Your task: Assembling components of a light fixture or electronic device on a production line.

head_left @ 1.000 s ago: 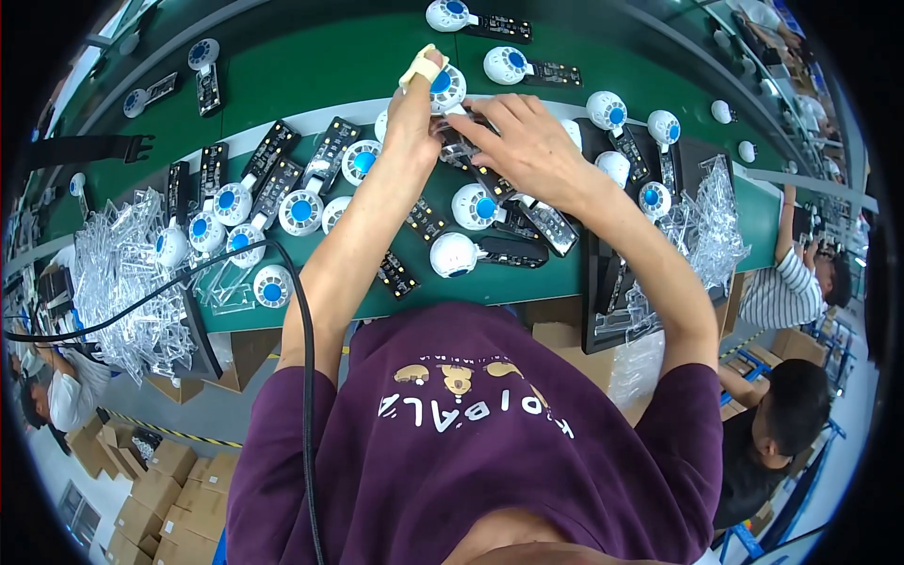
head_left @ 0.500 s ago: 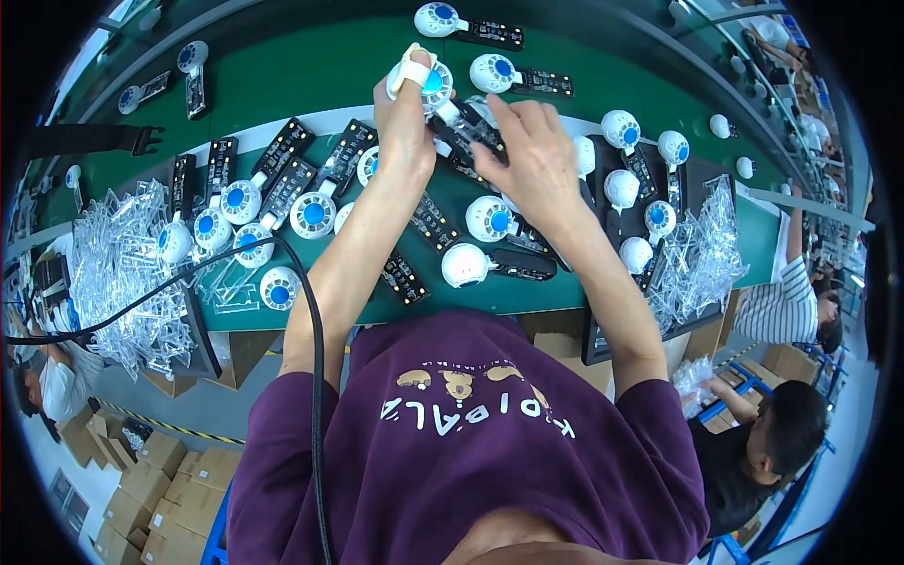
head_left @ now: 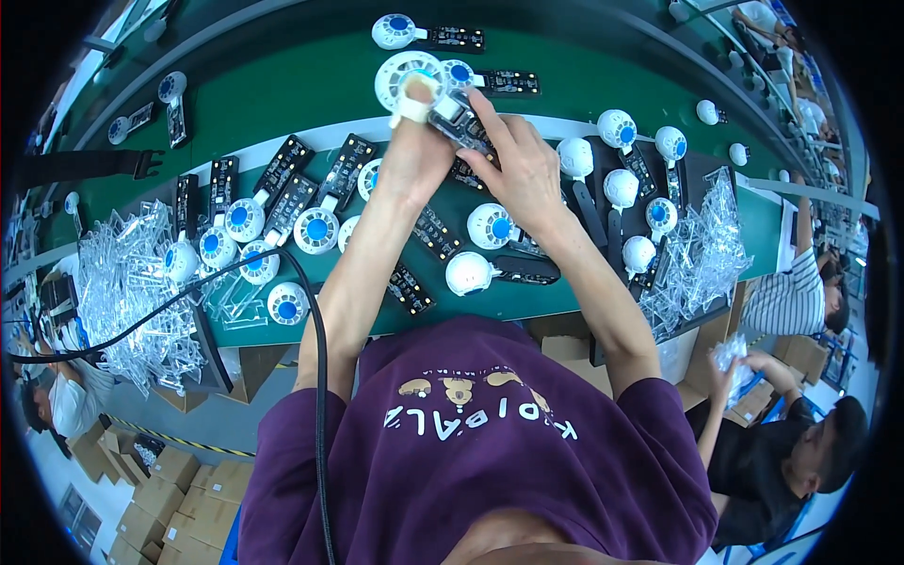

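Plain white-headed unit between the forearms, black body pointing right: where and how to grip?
Likely its white head, from the wearer's side: it bulges at the black body's left end, another unit crowds its far side, and the right forearm flanks the body's tip.

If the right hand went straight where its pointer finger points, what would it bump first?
Past the held black board, the right hand would probably meet the white round piece with the blue middle. It might pass above; depth is unclear.

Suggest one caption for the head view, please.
Left hand and right hand hold a round-headed device over a green work surface between heaps of clear plastic pieces.
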Available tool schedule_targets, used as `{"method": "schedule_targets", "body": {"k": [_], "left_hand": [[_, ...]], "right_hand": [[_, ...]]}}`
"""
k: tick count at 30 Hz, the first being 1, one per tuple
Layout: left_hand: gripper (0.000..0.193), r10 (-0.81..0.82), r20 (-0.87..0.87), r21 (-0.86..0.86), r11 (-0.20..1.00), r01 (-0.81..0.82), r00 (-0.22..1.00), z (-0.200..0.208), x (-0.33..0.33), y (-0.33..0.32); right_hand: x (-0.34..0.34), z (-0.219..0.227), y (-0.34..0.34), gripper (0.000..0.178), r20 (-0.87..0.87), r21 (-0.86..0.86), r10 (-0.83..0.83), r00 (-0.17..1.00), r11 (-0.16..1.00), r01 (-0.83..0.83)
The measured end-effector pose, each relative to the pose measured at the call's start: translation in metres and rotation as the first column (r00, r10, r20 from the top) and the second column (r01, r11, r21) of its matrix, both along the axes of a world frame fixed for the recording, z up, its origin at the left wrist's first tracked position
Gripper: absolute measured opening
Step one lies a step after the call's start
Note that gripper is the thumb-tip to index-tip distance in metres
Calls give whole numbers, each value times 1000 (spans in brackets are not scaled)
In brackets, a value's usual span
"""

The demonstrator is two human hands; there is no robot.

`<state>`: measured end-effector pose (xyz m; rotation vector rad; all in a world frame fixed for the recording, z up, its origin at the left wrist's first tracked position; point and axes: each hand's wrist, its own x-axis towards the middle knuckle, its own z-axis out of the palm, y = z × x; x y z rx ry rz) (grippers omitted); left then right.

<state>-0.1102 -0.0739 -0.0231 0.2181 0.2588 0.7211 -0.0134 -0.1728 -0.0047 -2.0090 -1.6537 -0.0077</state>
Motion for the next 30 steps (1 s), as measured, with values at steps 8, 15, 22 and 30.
{"method": "schedule_targets", "body": {"k": [8,15,22,30], "left_hand": [[34,234,-369,403,913,-72,899,16,-1,4],[26,610,-414,771,630,-96,676,5,-23,8],[40,395,-699,543,836,83,596,-27,-65,166],[50,772,21,106,631,769,-636,-86,-137,291]], "right_hand": [[-5,-14,33,35,-629,72,-287,723,904,421],[-24,-41,79,48,-679,227,-148,719,889,397],[109,-30,53,9,101,159,-282,954,951,264],[348,-46,-284,46,477,-555,-380,792,568,607]]}}
